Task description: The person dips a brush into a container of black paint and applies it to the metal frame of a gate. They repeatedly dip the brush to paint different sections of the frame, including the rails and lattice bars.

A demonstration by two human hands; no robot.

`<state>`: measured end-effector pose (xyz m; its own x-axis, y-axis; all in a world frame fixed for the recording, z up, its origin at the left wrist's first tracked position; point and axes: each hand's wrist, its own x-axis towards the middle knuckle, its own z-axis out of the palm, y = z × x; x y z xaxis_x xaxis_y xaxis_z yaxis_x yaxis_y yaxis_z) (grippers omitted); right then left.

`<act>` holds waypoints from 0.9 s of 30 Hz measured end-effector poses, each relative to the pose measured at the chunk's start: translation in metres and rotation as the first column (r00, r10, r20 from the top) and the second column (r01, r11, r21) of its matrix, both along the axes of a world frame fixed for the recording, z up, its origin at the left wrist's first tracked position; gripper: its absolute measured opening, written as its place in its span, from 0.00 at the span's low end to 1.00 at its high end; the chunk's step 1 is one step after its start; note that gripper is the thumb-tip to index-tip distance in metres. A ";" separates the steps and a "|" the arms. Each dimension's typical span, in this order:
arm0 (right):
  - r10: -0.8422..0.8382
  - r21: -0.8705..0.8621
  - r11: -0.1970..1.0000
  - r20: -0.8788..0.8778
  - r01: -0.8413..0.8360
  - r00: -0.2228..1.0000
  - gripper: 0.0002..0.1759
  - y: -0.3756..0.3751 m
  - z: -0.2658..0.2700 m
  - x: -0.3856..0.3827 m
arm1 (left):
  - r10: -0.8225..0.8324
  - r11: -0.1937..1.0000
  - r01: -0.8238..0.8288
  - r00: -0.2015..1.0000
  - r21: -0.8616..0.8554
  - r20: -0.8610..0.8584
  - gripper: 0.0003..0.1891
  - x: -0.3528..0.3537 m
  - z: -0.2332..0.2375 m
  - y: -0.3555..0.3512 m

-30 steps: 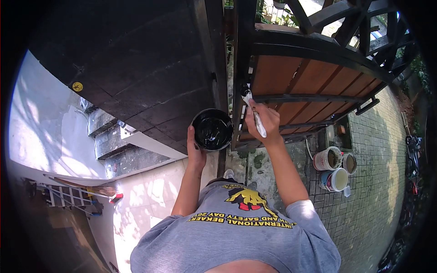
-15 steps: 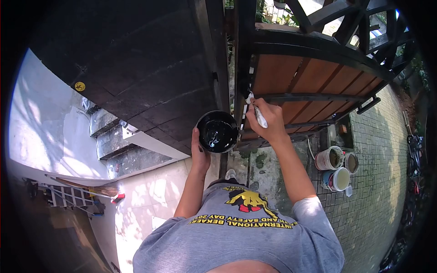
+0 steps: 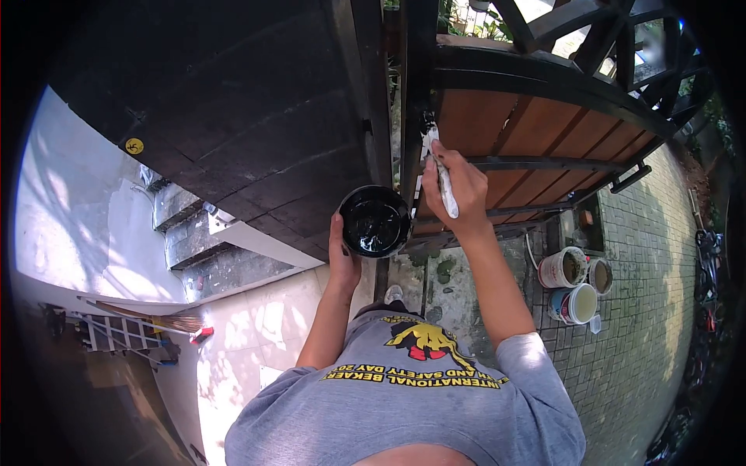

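Observation:
My left hand (image 3: 343, 260) is wrapped round the side of a round bowl of black paint (image 3: 375, 221), held level in front of the dark wall. In my right hand (image 3: 460, 186) is a paintbrush (image 3: 445, 182) with a white handle, gripped between thumb and fingers. Its bristles, dark with paint, touch the black upright post (image 3: 420, 85) of the gate. Brown wooden panels (image 3: 474, 124) in a black frame extend to the right of that post. The bowl sits lower and to the left of the brush.
Several buckets (image 3: 575, 304) stand on the paved ground (image 3: 633, 272) to the right. A dark panelled surface (image 3: 233, 116) with a yellow sticker (image 3: 134, 146) fills the upper left. Steps (image 3: 194, 241) and a broom (image 3: 175, 321) are at the left. Metal lattice (image 3: 622, 46) tops the gate.
My right hand has moved the paintbrush up along the gate post, and the brush is now more upright. The bowl in my left hand has shifted very slightly.

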<state>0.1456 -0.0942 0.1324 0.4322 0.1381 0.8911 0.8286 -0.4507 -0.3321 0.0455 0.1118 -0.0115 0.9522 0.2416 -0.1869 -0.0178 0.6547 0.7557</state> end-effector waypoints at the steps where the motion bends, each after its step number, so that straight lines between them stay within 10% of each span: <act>1: -0.016 -0.007 1.000 -0.005 0.016 1.000 0.11 0.001 -0.005 0.004 | 0.014 0.999 -0.014 1.000 0.031 0.002 0.30 0.001 0.002 -0.002; 9: -0.059 0.225 0.973 0.004 0.057 0.998 0.07 -0.002 -0.005 0.000 | 0.024 0.999 -0.023 1.000 0.031 -0.019 0.31 0.000 -0.001 0.002; 13: 0.018 -0.039 0.999 -0.150 -0.024 0.988 0.07 -0.008 -0.022 0.002 | 0.015 0.999 -0.014 1.000 0.028 -0.027 0.32 -0.001 0.002 0.000; 17: -0.036 0.247 0.968 -0.072 0.053 0.997 0.06 -0.005 -0.020 -0.004 | 0.007 1.000 -0.006 1.000 0.015 -0.014 0.32 0.006 -0.002 0.001; 21: 0.003 -0.050 0.999 -0.282 -0.018 0.959 0.08 -0.006 -0.016 -0.004 | 0.020 1.000 -0.019 1.000 0.025 -0.015 0.31 0.006 0.003 -0.004; 25: 0.019 0.193 0.981 -0.046 -0.010 0.999 0.08 -0.001 -0.020 -0.010 | 0.032 0.999 -0.032 0.999 0.003 0.000 0.30 0.009 0.002 -0.002; 27: 0.075 0.018 0.997 -0.218 -0.073 0.973 0.09 -0.004 -0.011 -0.011 | 0.034 0.999 -0.034 0.999 0.006 -0.019 0.30 0.004 -0.004 -0.001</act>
<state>0.1349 -0.0980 0.1212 0.6055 0.1687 0.7778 0.7664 -0.3870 -0.5127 0.0491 0.1110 -0.0154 0.9396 0.2754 -0.2031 -0.0260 0.6494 0.7600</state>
